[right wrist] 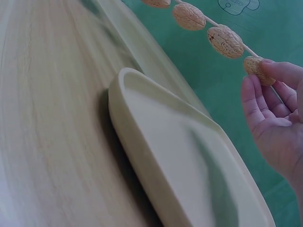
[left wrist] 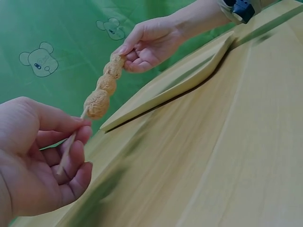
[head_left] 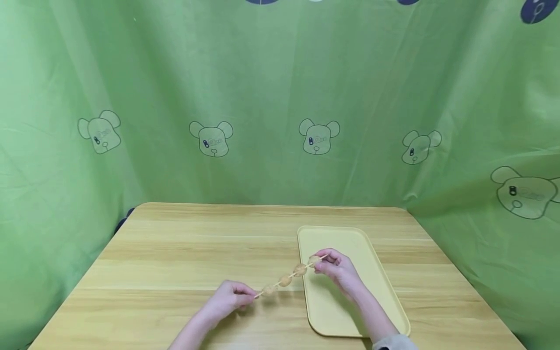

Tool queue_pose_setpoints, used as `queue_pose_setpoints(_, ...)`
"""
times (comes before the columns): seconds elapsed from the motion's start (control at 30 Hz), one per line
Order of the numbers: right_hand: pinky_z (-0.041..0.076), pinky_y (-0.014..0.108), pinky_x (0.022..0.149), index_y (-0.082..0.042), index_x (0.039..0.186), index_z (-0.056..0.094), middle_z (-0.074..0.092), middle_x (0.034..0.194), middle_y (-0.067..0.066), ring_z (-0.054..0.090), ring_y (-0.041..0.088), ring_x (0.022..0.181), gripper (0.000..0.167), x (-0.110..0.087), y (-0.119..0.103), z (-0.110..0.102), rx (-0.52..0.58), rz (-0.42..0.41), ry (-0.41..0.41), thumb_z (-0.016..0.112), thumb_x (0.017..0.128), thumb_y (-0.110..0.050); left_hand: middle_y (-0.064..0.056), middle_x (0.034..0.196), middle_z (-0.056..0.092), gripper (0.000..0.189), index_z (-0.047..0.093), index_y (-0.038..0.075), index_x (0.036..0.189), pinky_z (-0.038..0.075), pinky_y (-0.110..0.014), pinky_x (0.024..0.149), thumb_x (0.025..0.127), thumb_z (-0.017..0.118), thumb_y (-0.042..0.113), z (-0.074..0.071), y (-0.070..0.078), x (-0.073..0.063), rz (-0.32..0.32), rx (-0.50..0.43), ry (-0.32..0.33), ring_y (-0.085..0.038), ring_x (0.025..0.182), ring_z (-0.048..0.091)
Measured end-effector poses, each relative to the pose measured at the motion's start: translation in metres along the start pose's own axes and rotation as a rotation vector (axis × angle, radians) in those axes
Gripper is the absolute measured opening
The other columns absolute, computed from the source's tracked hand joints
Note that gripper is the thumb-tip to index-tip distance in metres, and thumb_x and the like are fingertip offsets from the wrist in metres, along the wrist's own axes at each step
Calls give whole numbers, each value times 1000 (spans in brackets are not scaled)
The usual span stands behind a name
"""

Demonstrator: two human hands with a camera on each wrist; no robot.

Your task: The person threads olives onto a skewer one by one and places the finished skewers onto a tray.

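Note:
A thin wooden skewer [head_left: 277, 283] carries several wrinkled tan balls [head_left: 286, 280], held slanting above the table between both hands. My left hand [head_left: 228, 297] pinches the bare lower end of the stick; in the left wrist view the end of the skewer [left wrist: 67, 150] runs down across the curled fingers. At the upper end, my right hand [head_left: 340, 274] grips the last ball [right wrist: 259, 71] between thumb and fingers, over the tray. The right wrist view shows gaps of bare stick between the balls; what they are made of is unclear.
A shallow pale yellow tray [head_left: 332, 238] lies on the right half of the wood-grain table [head_left: 197, 233]. Green curtains [head_left: 267, 87] with bear outlines hang behind the table and along both sides.

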State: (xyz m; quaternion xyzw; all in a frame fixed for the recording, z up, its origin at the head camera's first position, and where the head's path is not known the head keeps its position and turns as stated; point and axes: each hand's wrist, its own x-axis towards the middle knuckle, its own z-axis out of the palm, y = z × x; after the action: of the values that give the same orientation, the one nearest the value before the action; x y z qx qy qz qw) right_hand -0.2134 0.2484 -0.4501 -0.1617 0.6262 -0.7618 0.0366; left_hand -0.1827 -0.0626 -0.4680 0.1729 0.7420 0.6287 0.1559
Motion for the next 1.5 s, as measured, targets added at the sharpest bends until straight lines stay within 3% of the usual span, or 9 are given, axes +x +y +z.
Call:
queue_pose_setpoints(0.17, 52, 28, 78, 13, 107, 51, 62, 93, 6, 60, 14, 85, 23, -1, 1, -3, -6, 3, 14, 54, 84, 11, -11, 73, 65, 20, 66, -9, 95, 42, -18, 51, 80, 63, 2, 7, 2, -2, -33, -45, -72, -10, 57, 51)
queue_pose_setpoints(0.3, 52, 28, 78, 17, 110, 46, 59, 91, 5, 60, 14, 84, 28, -1, 2, -5, -2, 8, 33, 53, 84, 12, -14, 77, 66, 18, 67, -8, 94, 46, -21, 53, 79, 63, 3, 13, 3, -2, -31, -36, -110, -11, 58, 55)
queue_pose_setpoints(0.57, 53, 27, 76, 1, 97, 55, 58, 86, 3, 60, 12, 79, 19, 1, 2, -7, 39, 28, 102, 54, 82, 12, -14, 77, 65, 17, 66, -8, 94, 50, -24, 58, 81, 60, 1, 26, 5, -2, -29, -45, -166, -13, 61, 57)
queue_pose_setpoints(0.77, 53, 26, 75, 3, 98, 56, 60, 90, 4, 61, 12, 81, 17, 0, 0, -8, 27, 32, 152, 54, 83, 12, -15, 76, 64, 16, 65, -9, 92, 48, -20, 54, 80, 59, -1, 36, 6, 1, -28, -70, -191, -11, 59, 56)
queue_pose_setpoints(0.93, 52, 28, 78, 13, 105, 53, 60, 94, 5, 60, 12, 83, 23, 0, -3, -9, -31, 60, 197, 55, 82, 12, -16, 72, 64, 16, 64, -11, 90, 46, -17, 50, 77, 59, -4, 46, 7, 4, -33, -98, -213, -10, 56, 56)
queue_pose_setpoints(1.17, 53, 26, 75, 21, 114, 45, 61, 91, 5, 61, 12, 81, 35, 0, -8, -10, -104, 112, 311, 56, 82, 13, -19, 72, 65, 13, 65, -11, 88, 48, -18, 49, 77, 60, -7, 57, 9, 8, -29, -112, -196, -12, 56, 57)
queue_pose_setpoints(1.4, 53, 27, 77, 17, 121, 46, 57, 109, 25, 61, 7, 84, 40, -6, -8, -22, -354, 106, 350, 58, 86, 1, -24, 74, 64, 13, 65, -13, 89, 51, -21, 50, 77, 61, -8, 66, 12, 16, -24, -149, -148, -13, 56, 59)
queue_pose_setpoints(1.5, 52, 28, 80, 15, 123, 46, 54, 115, 29, 60, 4, 87, 42, -14, -11, -33, -410, 98, 358, 59, 88, -4, -25, 76, 64, 14, 64, -14, 90, 52, -23, 51, 77, 61, -8, 71, 13, 22, -22, -187, -129, -13, 56, 59)
